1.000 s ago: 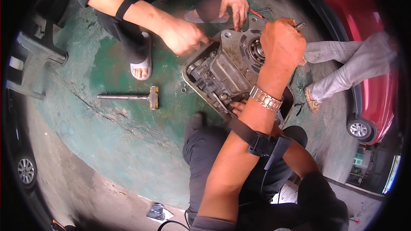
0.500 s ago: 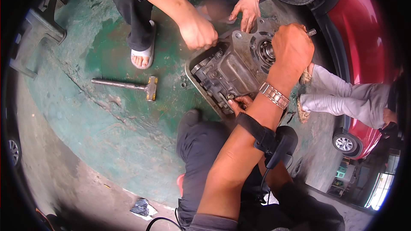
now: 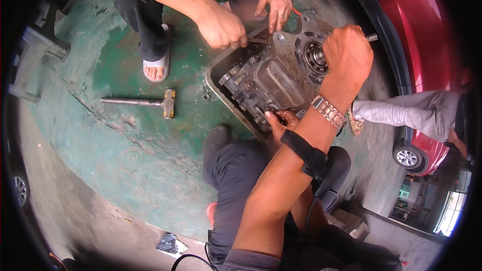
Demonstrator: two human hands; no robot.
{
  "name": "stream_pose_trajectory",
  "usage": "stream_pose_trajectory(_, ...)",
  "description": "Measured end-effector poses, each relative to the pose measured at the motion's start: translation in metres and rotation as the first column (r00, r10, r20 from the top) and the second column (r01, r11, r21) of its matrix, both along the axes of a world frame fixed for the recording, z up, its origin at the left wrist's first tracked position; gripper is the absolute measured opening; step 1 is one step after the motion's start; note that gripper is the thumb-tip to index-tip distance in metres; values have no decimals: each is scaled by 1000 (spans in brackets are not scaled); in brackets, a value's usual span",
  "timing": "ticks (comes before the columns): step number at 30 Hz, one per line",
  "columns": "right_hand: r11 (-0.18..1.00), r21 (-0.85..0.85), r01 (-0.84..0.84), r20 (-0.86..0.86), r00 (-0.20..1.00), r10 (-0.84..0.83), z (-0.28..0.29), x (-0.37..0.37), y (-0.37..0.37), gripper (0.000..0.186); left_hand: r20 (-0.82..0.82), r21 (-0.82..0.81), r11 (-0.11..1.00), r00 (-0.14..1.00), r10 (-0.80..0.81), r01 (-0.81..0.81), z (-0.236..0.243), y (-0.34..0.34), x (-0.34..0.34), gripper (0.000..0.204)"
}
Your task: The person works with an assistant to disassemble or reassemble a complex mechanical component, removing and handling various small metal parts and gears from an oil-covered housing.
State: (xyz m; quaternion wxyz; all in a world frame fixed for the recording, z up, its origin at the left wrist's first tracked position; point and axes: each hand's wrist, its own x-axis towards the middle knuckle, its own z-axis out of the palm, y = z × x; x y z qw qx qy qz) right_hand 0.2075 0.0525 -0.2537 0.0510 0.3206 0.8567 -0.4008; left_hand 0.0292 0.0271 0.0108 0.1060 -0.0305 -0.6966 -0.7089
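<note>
Scuffed green floor [image 3: 155, 155], with a red car [image 3: 427, 35] at right. Upon the floor, a greasy grey casing [image 3: 273, 83] sits inside a tray [image 3: 212, 76]. The left hand [image 3: 347, 52] is fisted around a rod [image 3: 372, 37], beside the casing's round bearing [image 3: 317, 56]; the right hand [image 3: 282, 124] reaches its near side, grip unclear.

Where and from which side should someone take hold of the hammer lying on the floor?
Probably best by the slim, straight handle, a little toward the head, coming from above with the grip wrapped across it. The hammer lies on its side on the green floor, handle pointing left; the bulkier head at the right likely carries most weight.
</note>
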Motion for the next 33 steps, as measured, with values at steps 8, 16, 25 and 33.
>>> stream_pose_trajectory(8,999,16,30,-7,1000,-30,-8,2,0,23,-5,15,1000,1000,-14,14,-2,0,1,5)
stream_pose_trajectory(16,999,9,34,-16,999,-34,-18,-1,4,24,13,21,998,998,-58,58,-4,5,3,6)
stream_pose_trajectory(25,995,101,-19,-202,979,39,50,3,11,25,-18,-9,988,988,-154,154,2,4,22,16)
stream_pose_trajectory(33,978,206,-6,-610,781,134,209,-47,69,26,31,-116,965,971,-235,237,6,5,22,18)
